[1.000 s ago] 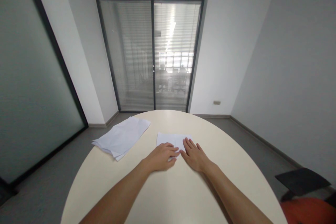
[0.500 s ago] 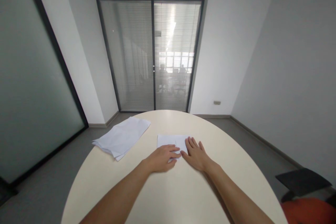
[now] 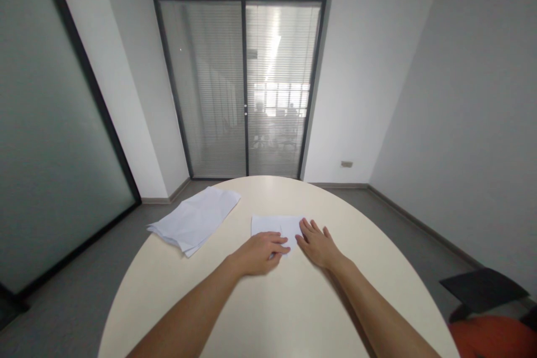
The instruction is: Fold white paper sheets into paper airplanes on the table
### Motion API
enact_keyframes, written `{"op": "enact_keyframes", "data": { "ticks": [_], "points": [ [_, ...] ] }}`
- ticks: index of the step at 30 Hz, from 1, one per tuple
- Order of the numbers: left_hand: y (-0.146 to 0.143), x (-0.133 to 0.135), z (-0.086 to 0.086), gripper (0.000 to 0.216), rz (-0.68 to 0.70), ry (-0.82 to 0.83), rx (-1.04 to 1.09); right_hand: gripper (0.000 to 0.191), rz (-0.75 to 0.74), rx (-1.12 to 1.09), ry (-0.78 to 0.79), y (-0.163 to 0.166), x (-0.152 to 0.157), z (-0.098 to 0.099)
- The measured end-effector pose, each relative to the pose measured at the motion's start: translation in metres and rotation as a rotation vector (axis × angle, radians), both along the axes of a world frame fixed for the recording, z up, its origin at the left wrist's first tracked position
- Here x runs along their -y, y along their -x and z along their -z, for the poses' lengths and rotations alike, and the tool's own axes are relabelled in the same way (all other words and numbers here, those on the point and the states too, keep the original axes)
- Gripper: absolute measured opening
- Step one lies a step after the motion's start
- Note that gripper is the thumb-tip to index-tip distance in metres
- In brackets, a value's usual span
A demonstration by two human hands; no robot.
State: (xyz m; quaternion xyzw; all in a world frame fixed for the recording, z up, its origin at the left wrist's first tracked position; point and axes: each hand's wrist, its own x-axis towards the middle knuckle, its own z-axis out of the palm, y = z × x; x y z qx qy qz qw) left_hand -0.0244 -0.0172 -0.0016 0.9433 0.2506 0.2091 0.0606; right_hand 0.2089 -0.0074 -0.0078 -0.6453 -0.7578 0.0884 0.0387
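Note:
A white sheet of paper (image 3: 268,224) lies on the round table in front of me, with a crease or edge line near its middle. My left hand (image 3: 262,251) rests on its lower left part, fingers stretched to the right and lying flat. On the right edge of the same sheet lies my right hand (image 3: 318,241), palm down with its fingers spread. Both hands cover parts of the paper, so its full outline is hidden. Neither hand grips anything.
A loose pile of white paper sheets (image 3: 197,218) sits at the table's left edge, partly overhanging. The cream table (image 3: 268,319) has a curved rim. A chair with a red seat (image 3: 490,337) stands at lower right. Beyond are glass doors (image 3: 243,89) with blinds.
My right hand has slid slightly to the right across the sheet, its thumb drawing away from my left fingers. The left hand stays almost still.

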Motion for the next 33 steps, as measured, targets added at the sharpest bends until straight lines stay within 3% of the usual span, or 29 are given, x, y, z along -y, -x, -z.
{"op": "enact_keyframes", "data": {
  "ticks": [5, 10, 16, 20, 24, 33],
  "points": [
    [0.001, 0.001, -0.001, 0.037, 0.007, 0.007, -0.007, 0.059, 0.112, 0.006, -0.090, -0.006, -0.006, 0.006],
    [0.003, 0.001, 0.000, 0.039, 0.027, 0.006, -0.019, 0.049, 0.114, 0.012, -0.217, -0.006, -0.007, 0.007],
    [0.004, 0.000, 0.002, 0.038, 0.048, -0.002, -0.028, 0.043, 0.144, 0.023, -0.258, -0.006, -0.007, 0.005],
    [0.001, 0.000, 0.004, 0.038, 0.008, 0.005, -0.042, 0.037, 0.009, -0.016, -0.274, -0.003, -0.003, -0.001],
    [0.000, 0.001, 0.005, 0.040, -0.019, 0.009, -0.047, 0.037, -0.173, -0.090, -0.187, 0.003, 0.004, -0.009],
    [0.001, 0.003, -0.001, 0.044, 0.031, 0.034, -0.054, 0.051, -0.114, -0.084, -0.160, 0.000, 0.001, -0.003]
  ]
}}
